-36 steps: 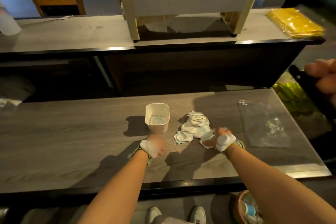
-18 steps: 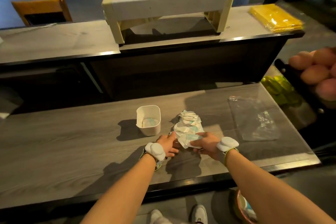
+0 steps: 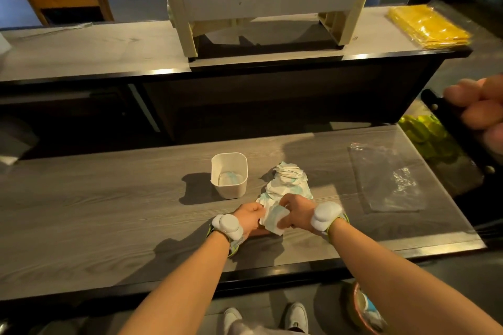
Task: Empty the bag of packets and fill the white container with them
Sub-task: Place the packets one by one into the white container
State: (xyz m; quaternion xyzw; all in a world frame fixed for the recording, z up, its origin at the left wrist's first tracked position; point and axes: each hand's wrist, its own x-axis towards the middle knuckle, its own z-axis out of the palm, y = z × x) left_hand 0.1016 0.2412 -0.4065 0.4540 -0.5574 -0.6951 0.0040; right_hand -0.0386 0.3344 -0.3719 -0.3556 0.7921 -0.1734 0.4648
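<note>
White packets (image 3: 273, 216) sit pinched between your left hand (image 3: 248, 216) and right hand (image 3: 295, 211), both grips closed on a small bundle at the near edge of the heap (image 3: 288, 181) on the tabletop (image 3: 109, 212). You're mid-gather, I'd say; next, lift the bundle left into the white container (image 3: 229, 174), just beside the heap and nearly unfilled. Your emptied bag (image 3: 386, 177) lies flat well to the right. No print on the packets is readable.

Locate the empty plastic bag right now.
In the head view, the clear plastic bag lies flat on the table toward its right end, right of the packet pile and white container, untouched by either hand.
</note>
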